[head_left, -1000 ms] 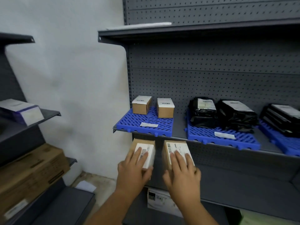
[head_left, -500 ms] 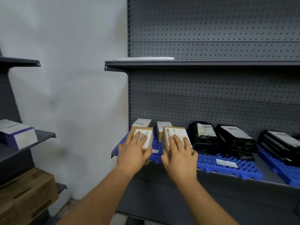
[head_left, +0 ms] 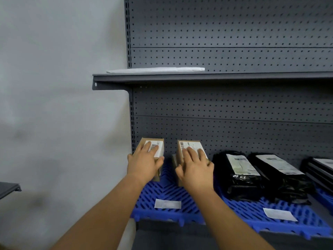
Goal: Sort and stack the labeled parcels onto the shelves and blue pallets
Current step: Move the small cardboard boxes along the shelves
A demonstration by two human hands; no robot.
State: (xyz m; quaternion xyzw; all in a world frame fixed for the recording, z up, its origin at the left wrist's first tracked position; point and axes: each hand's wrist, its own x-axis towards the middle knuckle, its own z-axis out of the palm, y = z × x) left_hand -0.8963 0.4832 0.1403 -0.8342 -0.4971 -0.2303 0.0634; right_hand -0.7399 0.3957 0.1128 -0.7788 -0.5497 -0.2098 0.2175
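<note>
Both forearms bare (no sleeves), left hand (head_left: 144, 164), right hand (head_left: 195, 170).

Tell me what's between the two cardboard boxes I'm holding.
Between the left box and right box, the head view shows only bare blue pallet and pegboard.

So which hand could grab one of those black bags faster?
The right hand. It grips a cardboard box right beside the nearest black bag; the left hand sits farther away, near the shelf's edge.
</note>
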